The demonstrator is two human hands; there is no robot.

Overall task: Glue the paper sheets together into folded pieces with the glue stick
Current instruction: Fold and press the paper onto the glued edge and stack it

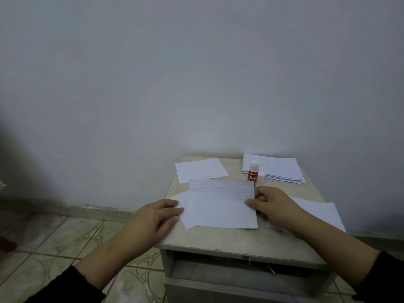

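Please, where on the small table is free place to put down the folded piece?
Bare table lies along the near edge, below the lined sheet. A smaller strip lies between the far-left sheet and the glue stick. The right side is crowded by the paper stack.

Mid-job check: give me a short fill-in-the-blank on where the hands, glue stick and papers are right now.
1. The glue stick stands ____ on the table.
2. The lined sheet is pinched at its right edge by the ____ hand.
3. The paper stack lies in the table's far ____ corner.
4. The left hand rests on the sheet's ____ edge.

Missing words: upright; right; right; left
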